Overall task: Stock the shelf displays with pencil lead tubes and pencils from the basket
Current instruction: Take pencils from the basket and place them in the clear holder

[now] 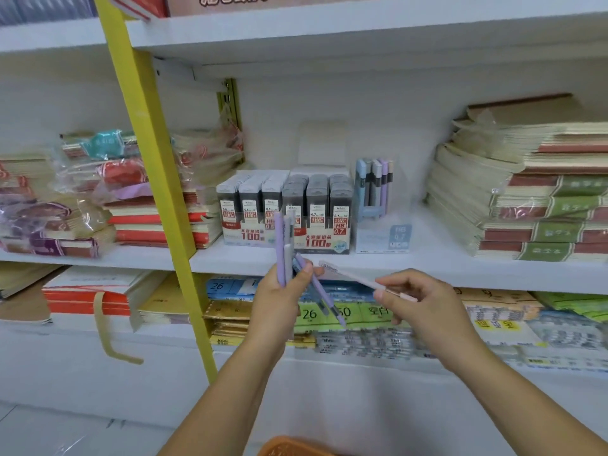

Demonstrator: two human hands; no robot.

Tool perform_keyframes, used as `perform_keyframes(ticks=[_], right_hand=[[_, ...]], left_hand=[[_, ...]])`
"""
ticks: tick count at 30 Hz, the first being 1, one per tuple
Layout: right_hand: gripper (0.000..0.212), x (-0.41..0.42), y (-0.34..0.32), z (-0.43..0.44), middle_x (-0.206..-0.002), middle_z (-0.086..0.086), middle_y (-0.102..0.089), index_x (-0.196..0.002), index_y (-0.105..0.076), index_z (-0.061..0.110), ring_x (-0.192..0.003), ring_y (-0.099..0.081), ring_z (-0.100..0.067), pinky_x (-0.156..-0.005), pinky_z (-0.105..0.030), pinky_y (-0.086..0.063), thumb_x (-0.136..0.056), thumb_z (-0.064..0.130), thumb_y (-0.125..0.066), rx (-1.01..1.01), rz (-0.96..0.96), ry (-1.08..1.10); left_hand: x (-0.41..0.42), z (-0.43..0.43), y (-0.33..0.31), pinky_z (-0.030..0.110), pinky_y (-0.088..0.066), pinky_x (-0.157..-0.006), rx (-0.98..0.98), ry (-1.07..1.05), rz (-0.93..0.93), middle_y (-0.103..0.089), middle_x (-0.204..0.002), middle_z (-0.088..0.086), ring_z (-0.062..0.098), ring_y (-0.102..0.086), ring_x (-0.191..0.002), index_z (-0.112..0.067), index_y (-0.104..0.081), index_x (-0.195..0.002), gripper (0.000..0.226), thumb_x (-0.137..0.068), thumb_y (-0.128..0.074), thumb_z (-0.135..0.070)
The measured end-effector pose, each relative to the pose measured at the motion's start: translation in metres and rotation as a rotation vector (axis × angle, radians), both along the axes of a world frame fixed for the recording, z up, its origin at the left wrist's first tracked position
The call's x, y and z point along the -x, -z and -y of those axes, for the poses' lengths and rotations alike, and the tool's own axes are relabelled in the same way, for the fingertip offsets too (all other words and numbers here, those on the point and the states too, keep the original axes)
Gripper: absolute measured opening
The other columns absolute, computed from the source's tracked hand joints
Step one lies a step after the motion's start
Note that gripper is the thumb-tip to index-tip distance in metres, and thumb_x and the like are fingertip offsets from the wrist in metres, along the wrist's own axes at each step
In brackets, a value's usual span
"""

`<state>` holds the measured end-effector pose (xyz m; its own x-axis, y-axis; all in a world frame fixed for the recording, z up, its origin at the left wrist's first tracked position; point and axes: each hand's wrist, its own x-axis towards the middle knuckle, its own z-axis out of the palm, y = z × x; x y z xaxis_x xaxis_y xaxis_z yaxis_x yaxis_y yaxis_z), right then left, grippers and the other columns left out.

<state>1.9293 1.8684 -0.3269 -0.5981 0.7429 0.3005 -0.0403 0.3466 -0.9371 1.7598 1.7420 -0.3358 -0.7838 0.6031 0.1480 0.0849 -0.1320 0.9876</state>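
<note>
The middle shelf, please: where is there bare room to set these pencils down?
Bare shelf lies between the pencil display and the green-banded notebook stacks, plus a narrow strip in front of the lead tube boxes. Left of those boxes, red notebooks crowd right up.

Forearms [230, 393] bare; left grip [279, 291] bare, right grip [424, 304] bare.

Matt plastic pencils [280, 255]; glossy film-wrapped notebooks [98, 179]; orange plastic basket [292, 447].
</note>
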Motion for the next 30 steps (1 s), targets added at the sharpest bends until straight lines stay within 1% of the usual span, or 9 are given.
perform_keyframes(ticks=[4,7,11,13,15,18,22,26,30], right_hand=[[0.017,-0.004,-0.038,-0.017,-0.079,0.013,-0.068,-0.079,-0.074,0.036,-0.057,-0.057,0.003,-0.051,-0.006,-0.04,-0.078,0.019,-0.079,-0.137,0.01,0.013],[0.013,-0.003,-0.061,-0.031,-0.077,0.008,-0.069,-0.084,-0.074,0.028,-0.057,-0.06,-0.005,-0.055,-0.011,-0.045,-0.081,0.015,-0.076,-0.139,-0.017,-0.02],[0.011,0.013,-0.087,-0.044,-0.085,-0.007,-0.073,-0.095,-0.055,0.009,-0.07,-0.068,-0.021,-0.062,-0.025,-0.056,-0.091,-0.002,-0.057,0.062,-0.201,-0.151],[0.018,0.017,-0.103,-0.055,-0.084,-0.009,-0.074,-0.1,-0.049,0.015,-0.069,-0.069,-0.02,-0.062,-0.026,-0.057,-0.093,-0.001,-0.054,0.0,-0.258,-0.108],[0.027,0.018,-0.121,-0.072,-0.084,-0.008,-0.073,-0.1,-0.046,0.028,-0.071,-0.07,-0.018,-0.061,-0.027,-0.056,-0.093,0.005,-0.058,-0.201,-0.274,0.04],[0.031,0.023,-0.141,-0.096,-0.086,-0.003,-0.072,-0.096,-0.049,0.041,-0.081,-0.07,-0.012,-0.07,-0.031,-0.055,-0.092,0.014,-0.063,-0.495,-0.149,0.157],[0.019,0.046,-0.135,-0.118,-0.088,0.012,-0.066,-0.101,-0.054,0.03,-0.082,-0.065,-0.008,-0.072,-0.028,-0.05,-0.09,0.019,-0.066,-0.727,0.192,0.164],[0.015,0.056,-0.121,-0.128,-0.086,0.007,-0.065,-0.097,-0.052,0.025,-0.079,-0.061,-0.011,-0.07,-0.028,-0.048,-0.091,0.018,-0.064,-0.83,0.292,0.137],[0.016,0.056,-0.123,-0.135,-0.082,0.007,-0.061,-0.098,-0.052,0.021,-0.071,-0.054,-0.001,-0.062,-0.006,-0.037,-0.09,0.017,-0.065,-0.892,0.289,0.167]], left_hand=[[0.001,-0.02,-0.029,0.017,-0.045,-0.051,0.028,-0.02,-0.119,-0.069,-0.068,-0.027,-0.005,-0.058,-0.053,-0.035,-0.073,-0.099,0.013,-0.096,-0.062,-0.04],[-0.002,-0.033,-0.043,0.018,-0.044,-0.045,0.026,0.071,-0.135,-0.074,-0.077,-0.014,0.007,-0.049,-0.046,-0.031,-0.075,-0.092,0.014,-0.096,-0.063,-0.036],[-0.003,-0.048,-0.054,0.02,-0.038,-0.038,0.034,0.126,-0.107,-0.072,-0.07,0.002,0.005,-0.039,-0.039,-0.026,-0.073,-0.086,0.016,-0.096,-0.064,-0.035],[0.002,-0.053,-0.062,0.018,-0.036,-0.037,0.001,0.123,-0.074,-0.068,-0.062,-0.004,0.004,-0.039,-0.037,-0.019,-0.074,-0.09,0.019,-0.096,-0.064,-0.034],[0.009,-0.056,-0.07,0.018,-0.038,-0.038,-0.023,0.127,-0.066,-0.074,-0.066,-0.006,0.002,-0.045,-0.037,-0.015,-0.072,-0.097,0.02,-0.097,-0.063,-0.033],[0.017,-0.058,-0.075,0.016,-0.04,-0.039,-0.03,0.137,-0.077,-0.076,-0.071,-0.007,-0.002,-0.052,-0.04,-0.016,-0.067,-0.1,0.017,-0.097,-0.063,-0.033],[0.022,-0.063,-0.074,0.017,-0.042,-0.04,-0.023,0.154,-0.078,-0.078,-0.078,-0.007,-0.002,-0.059,-0.047,-0.014,-0.07,-0.103,0.022,-0.097,-0.063,-0.034],[0.023,-0.067,-0.072,0.018,-0.043,-0.041,-0.013,0.2,-0.069,-0.079,-0.087,-0.002,0.002,-0.066,-0.058,-0.014,-0.069,-0.109,0.023,-0.098,-0.062,-0.032],[0.022,-0.068,-0.07,0.019,-0.043,-0.042,-0.015,0.206,-0.058,-0.079,-0.089,-0.003,0.004,-0.067,-0.06,-0.014,-0.069,-0.109,0.022,-0.098,-0.062,-0.031]])
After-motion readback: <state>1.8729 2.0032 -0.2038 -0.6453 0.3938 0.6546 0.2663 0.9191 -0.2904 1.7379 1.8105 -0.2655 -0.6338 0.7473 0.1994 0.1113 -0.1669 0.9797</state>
